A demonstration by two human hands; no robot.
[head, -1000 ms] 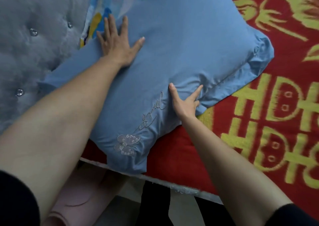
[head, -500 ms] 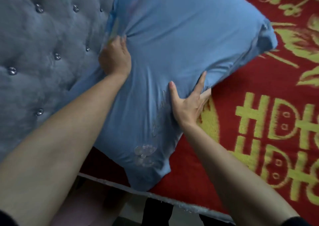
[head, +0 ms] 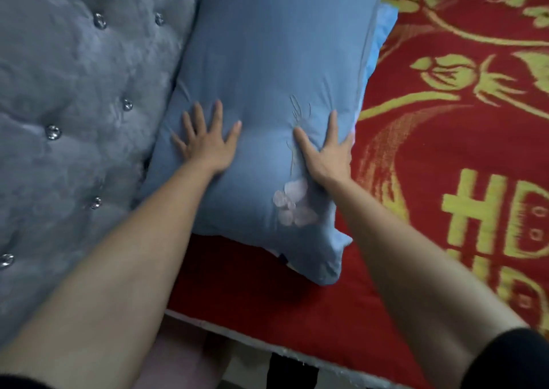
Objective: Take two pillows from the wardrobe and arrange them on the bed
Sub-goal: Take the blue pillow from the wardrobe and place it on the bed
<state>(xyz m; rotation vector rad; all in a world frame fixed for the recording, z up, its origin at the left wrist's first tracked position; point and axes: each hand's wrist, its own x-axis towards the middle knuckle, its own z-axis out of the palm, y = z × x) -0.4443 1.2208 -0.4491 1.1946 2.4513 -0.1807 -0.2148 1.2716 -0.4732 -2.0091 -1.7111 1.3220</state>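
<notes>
- Head view: a blue pillow (head: 273, 70) lies on a bed, its left long side touching a grey tufted headboard (head: 74, 97) and its right side on a red bedcover (head: 445, 156) with yellow patterns.
- The left hand (head: 208, 148) rests flat on the near left part of the pillow, fingers spread, gripping nothing.
- The right hand (head: 325, 154) presses flat on the near right part, fingers apart, its outer fingers curling over the pillow's right edge. The fabric dimples under both palms.
- A pale pink embroidered motif (head: 292, 207) sits just near of the right hand.
- A strip of lighter blue fabric (head: 386, 23) peeks out beyond the far right edge; whether it is a second pillow cannot be told.
- The pillow looks soft, light and easily squashed. It seems best handled by its two long sides or its corners, since the smooth cover would likely slide over the filling under a one-handed pinch.
</notes>
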